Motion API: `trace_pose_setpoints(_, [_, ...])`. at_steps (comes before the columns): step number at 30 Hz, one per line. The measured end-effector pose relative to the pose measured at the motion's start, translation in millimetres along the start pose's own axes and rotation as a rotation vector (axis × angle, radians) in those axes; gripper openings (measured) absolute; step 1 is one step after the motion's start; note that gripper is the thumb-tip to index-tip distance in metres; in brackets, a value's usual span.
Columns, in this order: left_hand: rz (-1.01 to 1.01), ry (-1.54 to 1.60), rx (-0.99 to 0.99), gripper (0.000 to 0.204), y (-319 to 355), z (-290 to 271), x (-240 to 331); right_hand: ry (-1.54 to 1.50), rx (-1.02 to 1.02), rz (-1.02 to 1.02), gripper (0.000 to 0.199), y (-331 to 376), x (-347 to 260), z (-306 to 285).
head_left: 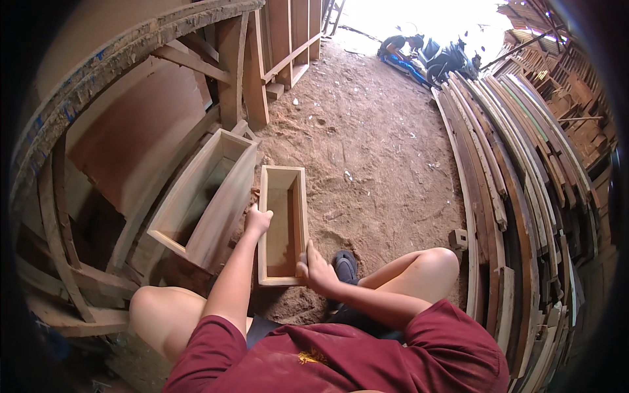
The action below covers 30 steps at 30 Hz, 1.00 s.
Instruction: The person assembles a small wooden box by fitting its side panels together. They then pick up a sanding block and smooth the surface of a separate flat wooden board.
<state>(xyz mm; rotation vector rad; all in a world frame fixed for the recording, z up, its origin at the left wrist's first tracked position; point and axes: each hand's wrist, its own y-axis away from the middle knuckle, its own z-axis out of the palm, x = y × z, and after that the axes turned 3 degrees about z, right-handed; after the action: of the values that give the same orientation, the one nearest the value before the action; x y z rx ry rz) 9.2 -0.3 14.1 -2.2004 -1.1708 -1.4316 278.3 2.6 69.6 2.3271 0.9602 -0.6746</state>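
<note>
A pale, open-topped wooden drawer box [264, 226] stands lengthwise between my legs, its inside facing up. My left hand [259, 221] is closed over the box's left rim, about halfway along. At the near right corner, my right hand [320, 270] lies against the rim with its fingers bent. A small greyish patch shows at its fingertips, and I cannot make out what it is. To the left, a second wooden drawer box [223, 196] of similar shape leans at a slant.
Stacked long boards [498, 170] line the right side, with a small wood block [458, 240] beside them. A rough wooden bench [98, 72] and upright frames [288, 39] stand left. A person [398, 49] sits by a motorbike [449, 62] at the far end of the dirt floor [367, 137].
</note>
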Motion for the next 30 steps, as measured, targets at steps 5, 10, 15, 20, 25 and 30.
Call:
trace_pose_setpoints(5, [-0.020,-0.022,-0.012,0.074,-8.1,6.8,-2.9,0.085,0.147,0.031,0.079,-26.0,4.2,3.6])
trace_pose_setpoints(10, [-0.014,-0.016,-0.023,0.074,-4.6,-1.0,-5.9,0.002,0.074,0.028,0.079,-20.2,5.9,10.0])
trace_pose_setpoints(15, [-0.004,0.002,0.020,0.071,-7.3,-2.6,-6.0,0.200,0.124,-0.043,0.080,-17.5,7.7,12.9])
trace_pose_setpoints(20, [-0.027,-0.011,-0.046,0.073,0.7,-1.4,8.5,-0.004,0.185,-0.005,0.082,-24.7,23.0,7.0])
trace_pose_setpoints(25, [-0.025,0.034,-0.051,0.071,-7.8,4.2,-5.9,0.176,0.055,0.034,0.082,-2.2,6.9,1.3])
trace_pose_setpoints(30, [-0.017,-0.040,-0.004,0.068,-2.9,6.8,-3.6,0.051,0.127,0.035,0.083,-21.6,12.8,3.3])
